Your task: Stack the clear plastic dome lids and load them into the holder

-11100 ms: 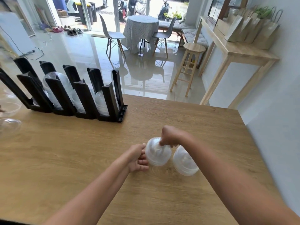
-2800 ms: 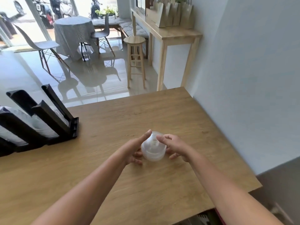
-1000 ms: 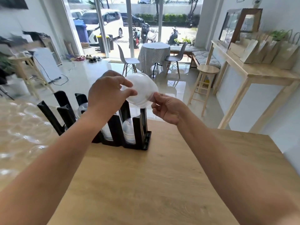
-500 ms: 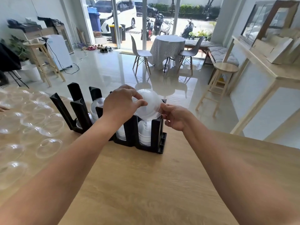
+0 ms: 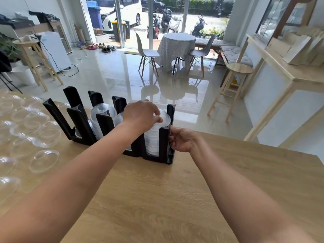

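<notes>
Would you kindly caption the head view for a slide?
Left hand holds stacked dome lids in the rightmost slot of the black holder; right hand grips its end.

The stack of dome lids (image 5: 154, 139), gathered earlier on the bench (image 5: 157, 199) at 5 o'clock from the holder (image 5: 105, 125) and a second ago held in the air above it, now sits in the holder's 3 o'clock end slot. The left hand (image 5: 140, 116) has come down onto its top; the right hand (image 5: 182, 140) has shifted to grip the holder's end post.
</notes>
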